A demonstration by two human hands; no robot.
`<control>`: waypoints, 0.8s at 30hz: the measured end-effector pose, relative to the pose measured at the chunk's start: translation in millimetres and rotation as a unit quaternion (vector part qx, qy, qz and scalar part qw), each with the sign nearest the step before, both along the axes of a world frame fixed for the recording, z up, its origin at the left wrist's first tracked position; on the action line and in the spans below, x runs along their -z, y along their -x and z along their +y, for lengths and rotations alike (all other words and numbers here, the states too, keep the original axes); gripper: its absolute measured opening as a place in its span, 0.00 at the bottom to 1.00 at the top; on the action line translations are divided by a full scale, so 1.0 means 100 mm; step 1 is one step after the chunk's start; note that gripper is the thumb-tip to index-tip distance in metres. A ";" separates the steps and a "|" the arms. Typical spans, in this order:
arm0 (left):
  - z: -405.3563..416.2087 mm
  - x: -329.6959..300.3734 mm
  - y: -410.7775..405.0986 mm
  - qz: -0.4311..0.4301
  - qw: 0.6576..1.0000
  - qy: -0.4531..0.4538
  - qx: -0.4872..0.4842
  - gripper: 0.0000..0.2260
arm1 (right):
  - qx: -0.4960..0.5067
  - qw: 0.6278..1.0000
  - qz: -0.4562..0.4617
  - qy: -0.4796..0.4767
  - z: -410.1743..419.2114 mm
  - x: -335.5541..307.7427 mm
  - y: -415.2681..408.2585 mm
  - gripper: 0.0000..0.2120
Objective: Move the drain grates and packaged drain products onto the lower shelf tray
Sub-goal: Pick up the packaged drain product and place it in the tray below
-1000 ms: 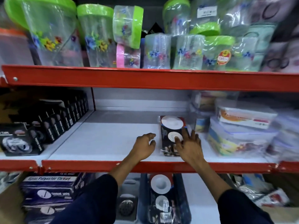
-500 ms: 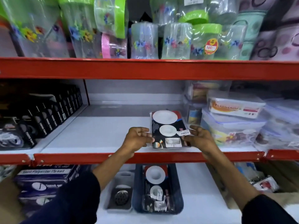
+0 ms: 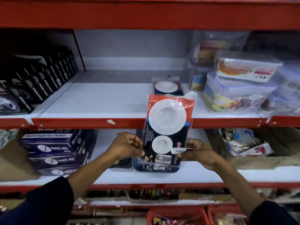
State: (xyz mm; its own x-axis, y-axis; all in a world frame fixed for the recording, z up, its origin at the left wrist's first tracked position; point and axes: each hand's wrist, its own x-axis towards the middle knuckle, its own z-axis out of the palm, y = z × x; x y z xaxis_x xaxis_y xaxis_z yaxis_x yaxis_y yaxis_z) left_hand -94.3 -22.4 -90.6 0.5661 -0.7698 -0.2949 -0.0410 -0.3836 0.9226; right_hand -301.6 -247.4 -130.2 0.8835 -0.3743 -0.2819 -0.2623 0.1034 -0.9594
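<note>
I hold a packaged drain product (image 3: 167, 129), a dark card with a red top and two white round strainers, upright in front of the middle shelf's red edge. My left hand (image 3: 125, 146) grips its left side and my right hand (image 3: 199, 151) grips its right side. Its lower end hangs over the dark blue tray (image 3: 138, 168) on the lower shelf, which is mostly hidden behind the package. A second packaged drain product (image 3: 167, 86) lies flat on the middle shelf behind. A dark round drain grate (image 3: 124, 161) sits in a small tray left of the blue tray.
Black boxes (image 3: 40, 82) line the middle shelf's left side and clear lidded containers (image 3: 240, 88) fill its right. Purple thread boxes (image 3: 55, 148) are stacked on the lower shelf's left, loose packets (image 3: 246, 143) on its right. Red baskets (image 3: 177, 216) sit below.
Both hands lifted the top package off the middle shelf and brought it forward and down, tilting it upright in front of the shelf edge. One package stays behind on the shelf.
</note>
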 end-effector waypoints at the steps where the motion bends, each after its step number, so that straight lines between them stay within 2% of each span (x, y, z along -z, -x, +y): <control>1: 0.01 0.12 0.02 -0.001 1.000 -0.015 0.001 0.12 | -0.003 1.000 0.011 -0.004 0.03 0.09 0.02 0.35; 4: 0.02 0.46 0.05 0.002 0.999 -0.050 0.000 0.11 | -0.003 0.999 0.048 -0.008 0.08 0.37 0.05 0.45; 6: 0.05 0.70 0.08 0.014 0.997 -0.070 0.003 0.11 | -0.006 0.997 0.076 -0.016 0.11 0.58 0.08 0.47; 7: 0.07 0.81 0.10 0.020 0.997 -0.079 0.006 0.11 | -0.013 0.996 0.091 -0.018 0.13 0.68 0.09 0.45; 10: 0.15 1.14 0.20 0.028 0.993 -0.118 0.001 0.12 | -0.018 0.988 0.147 -0.042 0.24 0.96 0.17 0.24; 11: 0.19 1.23 0.24 0.046 0.990 -0.135 -0.004 0.13 | -0.015 0.983 0.172 -0.061 0.27 1.06 0.19 0.22; 14: 0.23 1.37 0.30 0.121 0.979 -0.162 -0.010 0.14 | -0.011 0.972 0.220 -0.080 0.31 1.19 0.21 0.24; 16: 0.16 1.41 0.24 0.137 0.978 -0.152 -0.033 0.15 | 0.018 0.975 0.215 -0.062 0.28 1.18 0.13 0.18; 17: 0.09 1.40 0.19 0.138 0.979 -0.142 -0.047 0.15 | 0.041 0.976 0.207 -0.049 0.25 1.15 0.04 0.16; 21: -0.25 1.33 -0.06 0.126 0.981 -0.110 -0.095 0.14 | 0.137 0.976 0.168 0.006 0.14 0.98 -0.36 0.21; 24: -0.40 1.47 -0.11 0.094 0.981 -0.132 -0.110 0.18 | 0.161 0.968 0.176 0.080 0.18 0.99 -0.48 0.16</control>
